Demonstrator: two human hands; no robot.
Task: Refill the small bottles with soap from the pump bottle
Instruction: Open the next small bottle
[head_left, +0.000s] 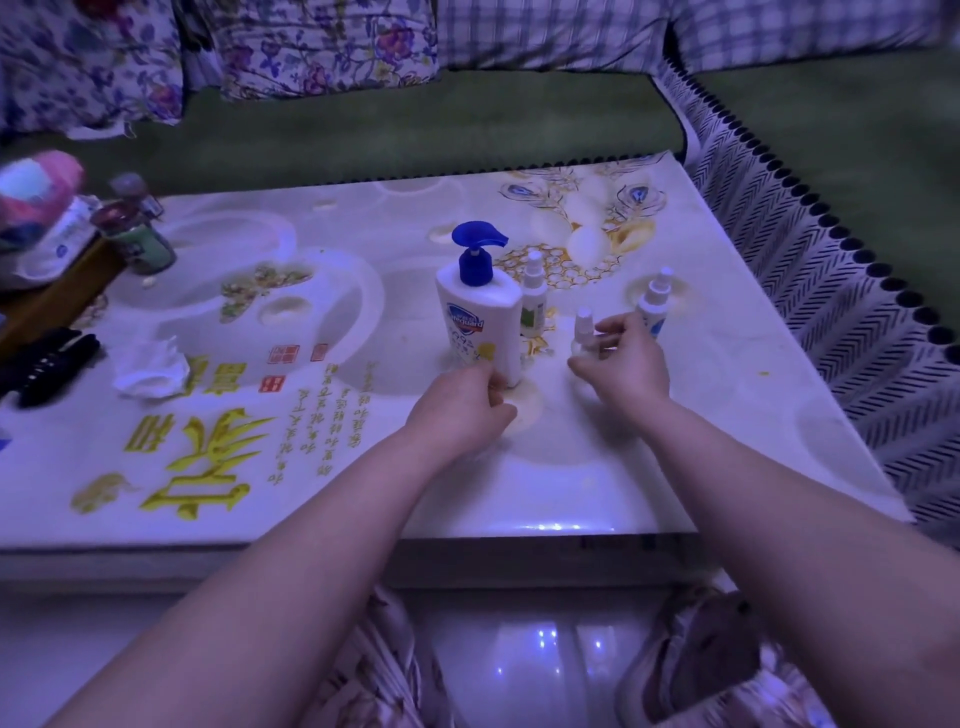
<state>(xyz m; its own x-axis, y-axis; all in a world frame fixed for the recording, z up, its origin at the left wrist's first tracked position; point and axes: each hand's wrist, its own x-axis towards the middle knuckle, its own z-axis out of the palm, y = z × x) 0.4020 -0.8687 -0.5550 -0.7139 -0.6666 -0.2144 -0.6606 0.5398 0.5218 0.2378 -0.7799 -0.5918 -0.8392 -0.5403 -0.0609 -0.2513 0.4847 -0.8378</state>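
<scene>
Pump bottle upright, spout rightward

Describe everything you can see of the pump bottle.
The pump bottle is white, plastic-looking, with a blue pump head, spout pointing right, and a blue shield logo and yellow patch on its front. It stands upright on the table, pump fitted. The left hand touches its lower front; whether it grips is unclear. A green-labelled small bottle stands behind its right side.

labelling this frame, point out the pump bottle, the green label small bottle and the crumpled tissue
pump bottle (467, 322): head view, on its front label
green label small bottle (531, 316): head view, on the label
crumpled tissue (150, 366): head view, on its middle
</scene>
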